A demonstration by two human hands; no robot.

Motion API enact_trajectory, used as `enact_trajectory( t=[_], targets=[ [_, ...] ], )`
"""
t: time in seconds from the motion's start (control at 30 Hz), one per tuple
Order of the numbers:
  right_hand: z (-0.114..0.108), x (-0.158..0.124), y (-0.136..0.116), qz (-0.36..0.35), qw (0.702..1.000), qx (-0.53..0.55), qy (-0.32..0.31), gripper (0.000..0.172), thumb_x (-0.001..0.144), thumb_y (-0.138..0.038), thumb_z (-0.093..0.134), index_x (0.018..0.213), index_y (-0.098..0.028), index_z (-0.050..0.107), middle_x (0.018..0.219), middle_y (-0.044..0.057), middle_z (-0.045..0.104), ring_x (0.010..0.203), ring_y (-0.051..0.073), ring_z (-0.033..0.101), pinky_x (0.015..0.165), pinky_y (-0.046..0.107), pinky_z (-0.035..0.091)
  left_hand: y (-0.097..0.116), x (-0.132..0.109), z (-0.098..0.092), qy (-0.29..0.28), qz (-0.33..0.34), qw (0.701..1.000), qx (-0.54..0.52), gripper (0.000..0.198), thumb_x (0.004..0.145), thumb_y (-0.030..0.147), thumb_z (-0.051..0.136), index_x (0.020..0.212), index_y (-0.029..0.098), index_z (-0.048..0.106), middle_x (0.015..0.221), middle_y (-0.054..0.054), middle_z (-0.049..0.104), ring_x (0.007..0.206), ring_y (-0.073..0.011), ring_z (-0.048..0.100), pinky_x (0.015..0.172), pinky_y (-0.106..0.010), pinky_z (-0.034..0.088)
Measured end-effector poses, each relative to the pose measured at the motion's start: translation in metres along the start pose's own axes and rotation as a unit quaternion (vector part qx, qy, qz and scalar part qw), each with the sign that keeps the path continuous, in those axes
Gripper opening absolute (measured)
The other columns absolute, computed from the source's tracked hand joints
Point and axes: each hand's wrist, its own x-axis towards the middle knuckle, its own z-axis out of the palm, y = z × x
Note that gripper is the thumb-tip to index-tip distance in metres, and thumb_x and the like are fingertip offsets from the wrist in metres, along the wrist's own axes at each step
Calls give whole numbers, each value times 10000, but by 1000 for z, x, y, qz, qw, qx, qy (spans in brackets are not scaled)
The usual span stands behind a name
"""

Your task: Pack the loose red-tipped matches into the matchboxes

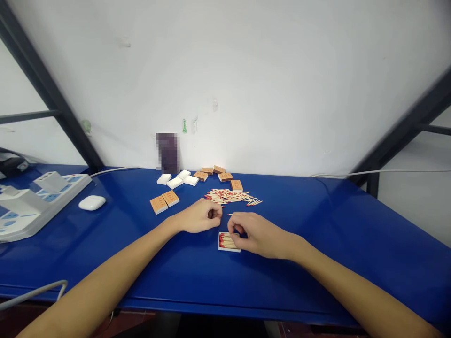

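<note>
A white matchbox tray (226,241) partly filled with red-tipped matches lies on the blue table (317,244). My right hand (259,234) rests beside and over its right end, fingers curled in a pinch on a match whose tip points left. My left hand (200,216) lies just left of it, fingers curled shut; what they hold is hidden. A loose pile of matches (232,196) is spread right behind both hands.
Orange matchbox sleeves (164,202) lie to the left, and more (220,174) sit near the wall beside white empty trays (178,180). A white earbud case (92,202) and a white power strip (31,202) occupy the far left. Dark metal frame bars rise on both sides.
</note>
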Motion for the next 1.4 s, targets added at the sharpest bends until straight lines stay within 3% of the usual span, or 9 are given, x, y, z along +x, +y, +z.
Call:
enact_trajectory(
  t=[0.23, 0.43, 0.6, 0.73, 0.87, 1.0, 1.13, 1.4],
  targets=[
    [-1, 2, -5, 30, 999, 11, 26, 82, 848, -184, 524, 803, -193, 592, 659, -33, 504, 587, 101, 428, 567, 236, 305, 2, -1, 0, -3, -5, 1000, 5, 85, 755, 128, 514, 676, 161, 523, 583, 52, 498, 549, -84, 448, 534, -201, 336],
    [-4, 9, 22, 130, 985, -18, 108, 109, 839, -180, 543, 909, -188, 626, 575, -53, 511, 531, 113, 439, 568, 249, 309, 7, -2, 0, -25, -8, 999, 27, 115, 804, 223, 551, 711, 161, 576, 593, 46, 532, 548, -88, 467, 535, -205, 345],
    [-4, 12, 34, 172, 981, -14, 90, 105, 832, -229, 568, 850, -198, 667, 596, -29, 545, 562, 137, 490, 587, 264, 334, 8, -2, 1, -27, -12, 999, 30, 145, 817, 256, 558, 707, 164, 581, 587, 45, 532, 544, -89, 476, 533, -207, 346],
    [-3, 13, 31, 164, 984, -8, 72, 120, 852, -201, 515, 791, -186, 618, 594, -27, 537, 552, 130, 473, 574, 261, 332, 6, -2, 1, -24, -10, 999, 30, 129, 805, 242, 562, 709, 161, 591, 584, 44, 539, 541, -88, 484, 537, -206, 347],
    [-3, 9, 19, 163, 984, 42, 53, 125, 865, -231, 485, 793, -189, 578, 587, -44, 507, 529, 115, 426, 511, 244, 304, 4, -1, 0, -24, -7, 1000, 8, 66, 761, 170, 544, 727, 160, 599, 599, 48, 544, 548, -86, 478, 544, -198, 356],
    [-5, 3, -1, 138, 979, 146, -20, 91, 826, -222, 499, 761, -198, 558, 605, -58, 499, 535, 94, 412, 491, 216, 319, 4, -1, -2, -34, 0, 999, 2, 98, 708, 109, 509, 715, 157, 594, 615, 46, 546, 551, -84, 469, 540, -196, 351],
    [-3, 0, -13, 136, 986, 94, -23, 83, 764, -175, 522, 690, -190, 556, 587, -55, 520, 527, 87, 432, 491, 214, 318, 4, -2, -1, -40, 6, 999, 22, 98, 700, 114, 509, 705, 163, 593, 612, 47, 551, 550, -85, 471, 533, -196, 343],
    [0, -1, -15, 89, 992, 76, -42, 69, 804, -212, 533, 745, -192, 563, 621, -45, 545, 531, 87, 450, 503, 214, 332, 6, -3, -2, -40, 11, 999, 33, 70, 717, 159, 527, 700, 169, 593, 617, 43, 555, 559, -94, 478, 537, -207, 345]
  ],
)
